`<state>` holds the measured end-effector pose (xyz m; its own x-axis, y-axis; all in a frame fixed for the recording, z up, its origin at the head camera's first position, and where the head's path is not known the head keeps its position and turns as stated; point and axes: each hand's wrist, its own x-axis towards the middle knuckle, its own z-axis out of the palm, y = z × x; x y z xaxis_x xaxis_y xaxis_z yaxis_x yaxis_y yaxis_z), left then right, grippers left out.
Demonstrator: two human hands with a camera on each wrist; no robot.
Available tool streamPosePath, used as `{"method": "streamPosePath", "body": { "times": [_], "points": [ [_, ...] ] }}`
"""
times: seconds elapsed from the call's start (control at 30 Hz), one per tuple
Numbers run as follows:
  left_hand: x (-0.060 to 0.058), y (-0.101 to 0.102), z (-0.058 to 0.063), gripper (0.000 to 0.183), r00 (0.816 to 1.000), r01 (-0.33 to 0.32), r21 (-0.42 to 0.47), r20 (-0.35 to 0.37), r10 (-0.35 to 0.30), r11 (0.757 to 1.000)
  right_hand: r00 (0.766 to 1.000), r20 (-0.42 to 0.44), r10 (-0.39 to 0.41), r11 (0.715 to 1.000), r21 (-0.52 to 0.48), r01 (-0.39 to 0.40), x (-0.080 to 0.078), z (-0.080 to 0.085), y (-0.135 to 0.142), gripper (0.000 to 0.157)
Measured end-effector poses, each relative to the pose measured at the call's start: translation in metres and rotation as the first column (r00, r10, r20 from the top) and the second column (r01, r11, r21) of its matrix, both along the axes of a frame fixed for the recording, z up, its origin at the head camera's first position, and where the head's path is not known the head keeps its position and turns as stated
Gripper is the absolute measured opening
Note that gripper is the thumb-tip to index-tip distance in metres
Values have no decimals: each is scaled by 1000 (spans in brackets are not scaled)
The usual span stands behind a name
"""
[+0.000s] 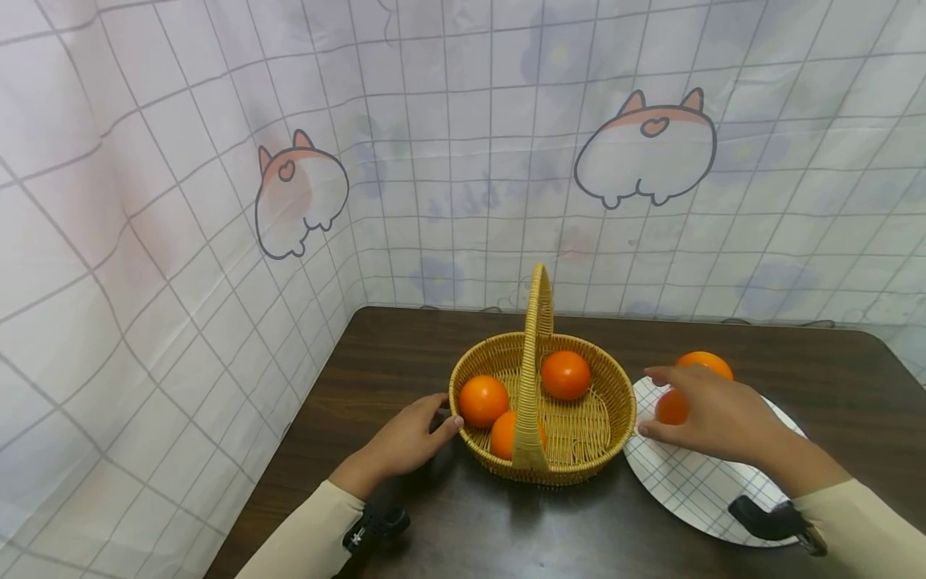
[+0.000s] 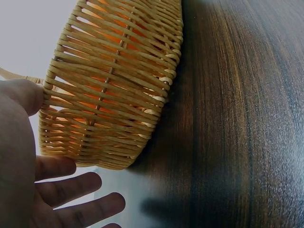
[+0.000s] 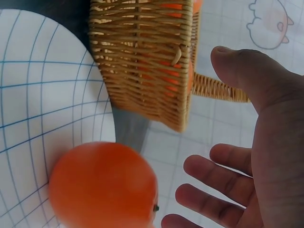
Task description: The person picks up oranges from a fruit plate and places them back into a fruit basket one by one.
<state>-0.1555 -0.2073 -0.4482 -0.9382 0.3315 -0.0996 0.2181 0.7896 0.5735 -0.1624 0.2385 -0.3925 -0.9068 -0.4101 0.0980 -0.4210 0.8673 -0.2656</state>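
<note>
A yellow wicker basket [image 1: 579,430] with a tall arched handle stands on the table, holding an orange [image 1: 484,401] at its left, another beside the handle's foot and a third at the back right. My left hand [image 1: 408,438] touches the basket's left rim with thumb and forefinger; its other fingers extend past the basket in the left wrist view. To the right lies a white plate [image 1: 694,490] with a blue grid and two oranges, a rear orange [image 1: 705,364] and a front orange [image 1: 671,408]. My right hand [image 1: 723,414] hovers over the plate, fingers spread, apart from the orange [image 3: 102,183] in the right wrist view.
The dark wooden table [image 1: 405,346] reaches back to a white gridded cloth [image 1: 463,161] printed with cartoon animals. This cloth also hangs along the left side. Each wrist carries a black strapped device.
</note>
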Motion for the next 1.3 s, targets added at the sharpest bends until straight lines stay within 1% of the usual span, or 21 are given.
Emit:
{"method": "streamPosePath", "body": {
  "times": [0.27, 0.43, 0.67, 0.8, 1.03, 1.3],
  "points": [
    [-1, 1, 0, 67, 1000, 7, 11, -1, -6, 1000, 999, 27, -29, 1000, 2, 29, 1, -5, 11, 93],
    [0, 0, -1, 68, 1000, 4, 4, -5, -4, 1000, 999, 19, -38, 999, 4, 38, 3, -6, 17, 90],
    [0, 0, -1, 66, 1000, 2, 8, -9, -2, 1000, 999, 1, -53, 999, -11, 53, 6, -9, 28, 90],
    [0, 0, -2, 66, 1000, 3, 10, -8, -3, 1000, 998, 6, -68, 998, 0, 68, 7, -13, 36, 88],
    [-1, 0, -2, 65, 1000, 4, 14, -3, -4, 1000, 994, 25, -102, 995, 26, 101, 7, -20, 46, 95],
    [-1, 1, -2, 64, 1000, 5, 26, 4, -5, 1000, 991, 39, -124, 991, 46, 123, 7, -23, 50, 100]
  ]
}}
